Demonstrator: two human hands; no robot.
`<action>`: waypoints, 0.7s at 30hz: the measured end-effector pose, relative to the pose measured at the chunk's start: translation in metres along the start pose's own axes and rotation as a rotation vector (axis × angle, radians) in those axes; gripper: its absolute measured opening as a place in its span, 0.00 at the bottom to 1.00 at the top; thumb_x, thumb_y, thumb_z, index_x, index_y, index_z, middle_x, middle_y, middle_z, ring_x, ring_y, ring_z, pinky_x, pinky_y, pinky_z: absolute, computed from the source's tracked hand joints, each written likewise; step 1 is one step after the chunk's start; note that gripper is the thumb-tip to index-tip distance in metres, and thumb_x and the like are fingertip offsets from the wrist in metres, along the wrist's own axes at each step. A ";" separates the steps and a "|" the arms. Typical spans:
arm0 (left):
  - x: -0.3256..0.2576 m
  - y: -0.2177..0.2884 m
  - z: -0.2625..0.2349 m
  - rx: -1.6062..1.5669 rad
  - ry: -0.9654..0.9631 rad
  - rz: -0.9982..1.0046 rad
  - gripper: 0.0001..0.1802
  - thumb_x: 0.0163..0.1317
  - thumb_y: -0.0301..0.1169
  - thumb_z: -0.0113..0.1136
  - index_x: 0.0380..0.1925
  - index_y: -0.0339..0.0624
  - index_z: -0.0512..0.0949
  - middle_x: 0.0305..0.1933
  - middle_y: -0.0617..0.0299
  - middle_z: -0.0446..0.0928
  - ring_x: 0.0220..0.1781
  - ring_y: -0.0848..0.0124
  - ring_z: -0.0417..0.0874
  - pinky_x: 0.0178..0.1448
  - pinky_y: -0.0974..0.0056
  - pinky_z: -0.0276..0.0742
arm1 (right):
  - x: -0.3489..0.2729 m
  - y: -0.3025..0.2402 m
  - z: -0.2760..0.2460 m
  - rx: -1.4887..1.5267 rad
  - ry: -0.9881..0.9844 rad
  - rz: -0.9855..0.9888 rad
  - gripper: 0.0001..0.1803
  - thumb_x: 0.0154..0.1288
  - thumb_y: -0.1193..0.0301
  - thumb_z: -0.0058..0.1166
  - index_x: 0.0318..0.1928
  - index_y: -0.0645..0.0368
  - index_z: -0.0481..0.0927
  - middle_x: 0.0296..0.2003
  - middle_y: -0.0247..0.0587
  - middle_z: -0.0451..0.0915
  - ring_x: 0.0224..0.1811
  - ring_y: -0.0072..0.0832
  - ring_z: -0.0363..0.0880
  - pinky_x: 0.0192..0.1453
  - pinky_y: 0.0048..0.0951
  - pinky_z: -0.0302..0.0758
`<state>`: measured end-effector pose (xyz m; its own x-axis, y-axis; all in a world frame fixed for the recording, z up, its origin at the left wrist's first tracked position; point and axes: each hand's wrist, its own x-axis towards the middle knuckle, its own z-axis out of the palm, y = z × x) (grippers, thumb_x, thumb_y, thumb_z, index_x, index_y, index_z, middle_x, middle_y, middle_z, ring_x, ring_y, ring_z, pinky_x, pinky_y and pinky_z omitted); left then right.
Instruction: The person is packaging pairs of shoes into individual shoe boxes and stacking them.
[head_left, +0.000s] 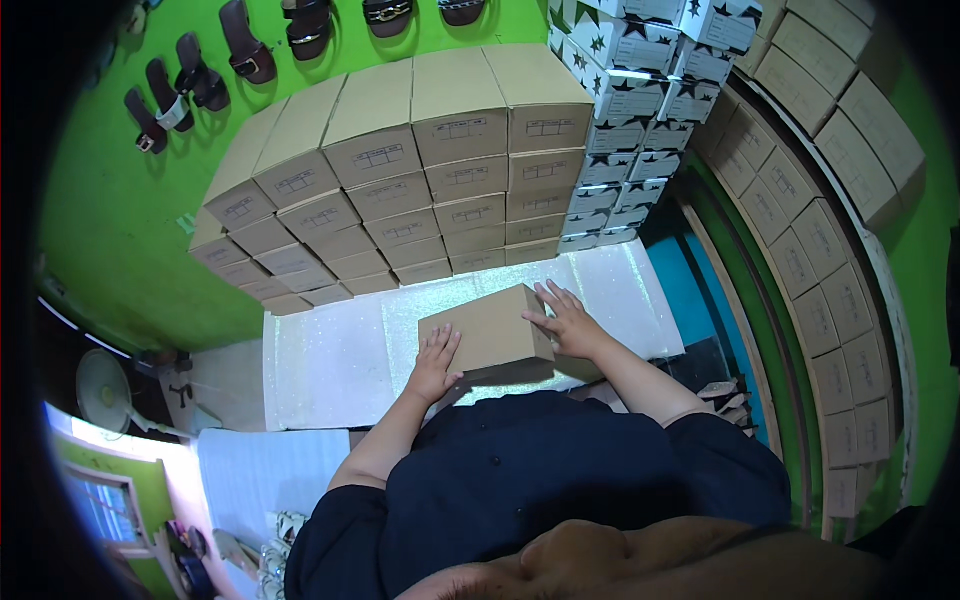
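Note:
A plain brown cardboard box (490, 330), closed, is between my two hands over the white table (330, 350) in front of me. My left hand (436, 366) is at its left end, fingers stretched over the cardboard and thumb by the near edge. At the right end, my right hand (570, 325) has its thumb on the box and its other fingers spread along the far side. Together the hands hold the box from both ends. A dark shadow lies below its near side; whether it touches the table I cannot tell.
Stacked brown boxes (380, 205) line the table's back, beside a column of white boxes with dark stars (625, 130). Sandals (250, 50) hang on the green wall (110, 230). More boxes fill a rack (840, 300) at right; a fan (103, 390) stands left.

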<state>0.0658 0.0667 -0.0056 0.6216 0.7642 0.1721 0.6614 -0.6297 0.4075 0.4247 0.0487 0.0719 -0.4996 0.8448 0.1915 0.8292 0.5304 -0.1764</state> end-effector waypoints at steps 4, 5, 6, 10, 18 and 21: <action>-0.014 -0.026 -0.014 -0.171 0.123 0.005 0.42 0.62 0.49 0.58 0.74 0.50 0.58 0.78 0.50 0.55 0.78 0.45 0.55 0.78 0.41 0.51 | 0.028 -0.037 -0.030 0.044 -0.107 -0.041 0.57 0.38 0.63 0.75 0.73 0.30 0.61 0.79 0.45 0.43 0.81 0.55 0.38 0.78 0.61 0.48; -0.016 -0.032 -0.020 -0.154 0.104 -0.059 0.39 0.63 0.47 0.56 0.73 0.49 0.60 0.77 0.50 0.59 0.77 0.46 0.58 0.78 0.42 0.52 | 0.034 -0.046 -0.033 0.105 -0.092 -0.061 0.58 0.37 0.60 0.76 0.73 0.31 0.60 0.79 0.45 0.43 0.81 0.55 0.36 0.78 0.63 0.47; -0.019 -0.038 -0.025 -0.137 0.086 -0.123 0.37 0.65 0.44 0.54 0.73 0.48 0.61 0.75 0.49 0.62 0.77 0.47 0.60 0.78 0.43 0.52 | 0.041 -0.055 -0.036 0.109 -0.085 -0.070 0.59 0.38 0.55 0.76 0.74 0.35 0.59 0.79 0.46 0.44 0.81 0.56 0.36 0.77 0.67 0.45; -0.028 -0.054 -0.044 -0.100 0.074 -0.210 0.35 0.64 0.40 0.54 0.72 0.48 0.62 0.74 0.51 0.64 0.76 0.50 0.62 0.78 0.43 0.53 | 0.070 -0.082 -0.033 0.191 -0.019 -0.099 0.57 0.41 0.51 0.75 0.73 0.37 0.59 0.76 0.48 0.50 0.78 0.59 0.44 0.76 0.66 0.49; -0.033 -0.017 -0.095 -0.071 0.228 -0.062 0.67 0.42 0.55 0.76 0.75 0.35 0.49 0.76 0.43 0.58 0.77 0.50 0.59 0.79 0.45 0.50 | 0.108 -0.119 -0.020 0.192 0.146 -0.041 0.61 0.34 0.58 0.77 0.73 0.39 0.59 0.71 0.49 0.57 0.73 0.60 0.56 0.73 0.57 0.61; -0.029 -0.009 -0.098 -0.040 0.265 -0.034 0.73 0.34 0.53 0.80 0.75 0.34 0.46 0.76 0.41 0.56 0.78 0.49 0.57 0.80 0.45 0.49 | 0.115 -0.132 -0.019 0.163 0.145 -0.014 0.60 0.34 0.59 0.77 0.72 0.40 0.60 0.71 0.51 0.57 0.73 0.60 0.56 0.72 0.57 0.63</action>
<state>0.0007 0.0641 0.0734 0.4642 0.7980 0.3845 0.6599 -0.6011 0.4509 0.2625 0.0749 0.1354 -0.4595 0.8247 0.3298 0.7655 0.5560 -0.3239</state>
